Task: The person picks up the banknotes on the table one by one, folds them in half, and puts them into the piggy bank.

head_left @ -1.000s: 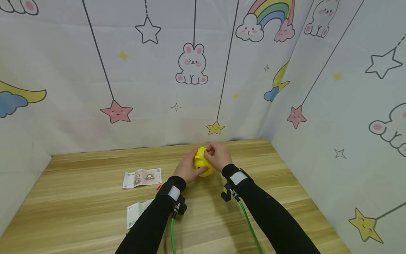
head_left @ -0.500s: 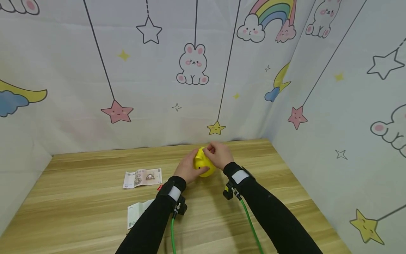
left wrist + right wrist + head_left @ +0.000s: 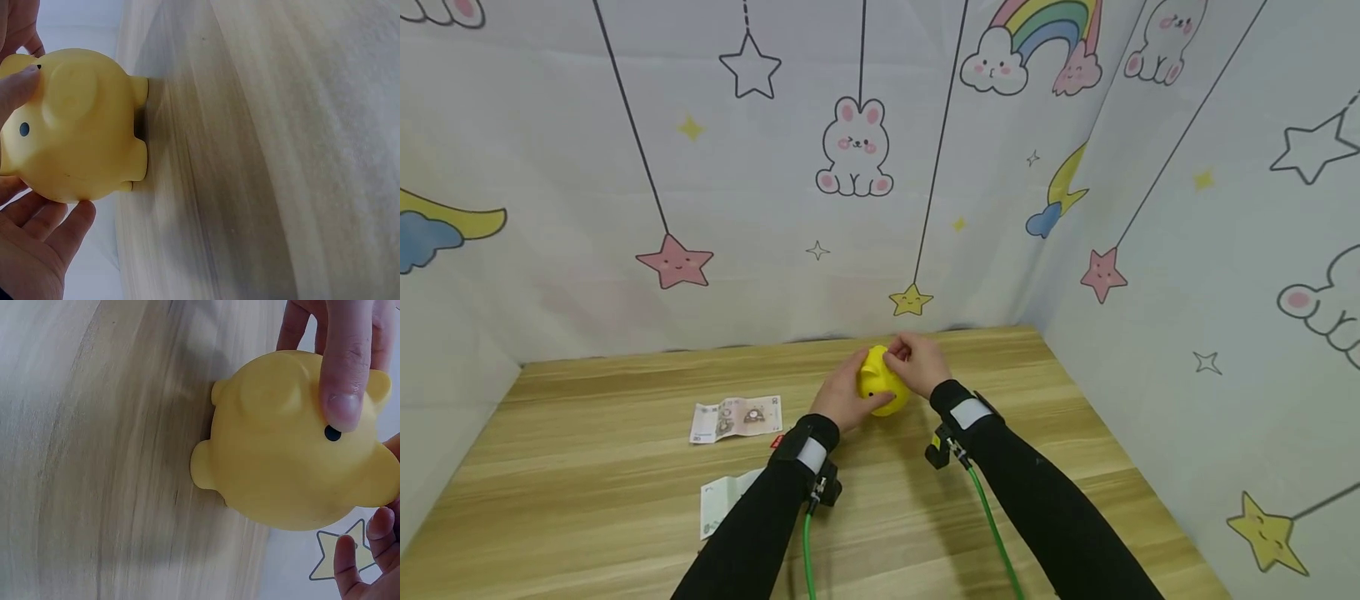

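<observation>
A yellow piggy bank (image 3: 877,383) stands near the back of the wooden table, its snout towards me. My left hand (image 3: 840,400) grips it, with the thumb (image 3: 345,400) across its face beside one eye and the fingers (image 3: 47,228) around its left side. At the top of the bank, beside an ear (image 3: 370,478), my right hand (image 3: 921,364) has thumb and forefinger drawn together in a pinching pose; I cannot tell what is between them. Its other fingers (image 3: 347,562) are loosely curled.
Two creased banknotes lie left of my left arm: a pinkish one (image 3: 741,418) further back, and a greenish one (image 3: 722,504) partly covered by the sleeve. A small red item (image 3: 777,442) peeks out beside the left wrist. Printed cloth walls (image 3: 760,183) border the table.
My right wrist has shifted very slightly to the right, its fingertips staying at the top of the piggy bank. My left hand keeps its hold.
</observation>
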A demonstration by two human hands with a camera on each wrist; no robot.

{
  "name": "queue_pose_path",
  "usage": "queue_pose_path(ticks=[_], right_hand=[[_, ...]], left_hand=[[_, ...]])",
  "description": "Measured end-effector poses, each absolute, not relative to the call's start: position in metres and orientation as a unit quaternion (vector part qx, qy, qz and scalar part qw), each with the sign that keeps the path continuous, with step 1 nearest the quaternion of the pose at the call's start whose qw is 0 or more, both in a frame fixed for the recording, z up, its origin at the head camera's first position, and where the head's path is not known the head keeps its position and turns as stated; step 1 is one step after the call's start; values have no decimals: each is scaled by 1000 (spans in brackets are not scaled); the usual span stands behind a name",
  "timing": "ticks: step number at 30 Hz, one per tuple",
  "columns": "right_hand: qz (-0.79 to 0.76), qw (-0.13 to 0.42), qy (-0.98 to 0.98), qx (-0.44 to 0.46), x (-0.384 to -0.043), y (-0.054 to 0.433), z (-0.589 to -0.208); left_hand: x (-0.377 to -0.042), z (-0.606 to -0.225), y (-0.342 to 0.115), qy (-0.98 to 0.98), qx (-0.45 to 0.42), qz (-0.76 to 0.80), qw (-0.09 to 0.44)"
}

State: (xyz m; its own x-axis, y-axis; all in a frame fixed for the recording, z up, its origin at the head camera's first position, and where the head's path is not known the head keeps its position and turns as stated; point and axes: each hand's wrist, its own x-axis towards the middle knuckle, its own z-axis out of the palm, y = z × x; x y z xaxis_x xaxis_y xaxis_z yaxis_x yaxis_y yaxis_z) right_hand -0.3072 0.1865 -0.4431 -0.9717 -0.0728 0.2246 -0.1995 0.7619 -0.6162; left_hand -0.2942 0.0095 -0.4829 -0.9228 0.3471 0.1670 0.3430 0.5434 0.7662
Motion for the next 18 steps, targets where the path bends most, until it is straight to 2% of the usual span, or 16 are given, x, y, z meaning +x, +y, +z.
queue_pose_path(ticks=[5,11,18], right_hand=[[367,78,-924,70,-309,188,-444],[382,89,-916,88,-312,187,-443],[390,69,-916,61,-308,190,-445]], left_hand=[[-296,-481,8,879,198,433,11],[-298,-479,6,879,196,435,3],[-297,-486,7,874,211,438,0]])
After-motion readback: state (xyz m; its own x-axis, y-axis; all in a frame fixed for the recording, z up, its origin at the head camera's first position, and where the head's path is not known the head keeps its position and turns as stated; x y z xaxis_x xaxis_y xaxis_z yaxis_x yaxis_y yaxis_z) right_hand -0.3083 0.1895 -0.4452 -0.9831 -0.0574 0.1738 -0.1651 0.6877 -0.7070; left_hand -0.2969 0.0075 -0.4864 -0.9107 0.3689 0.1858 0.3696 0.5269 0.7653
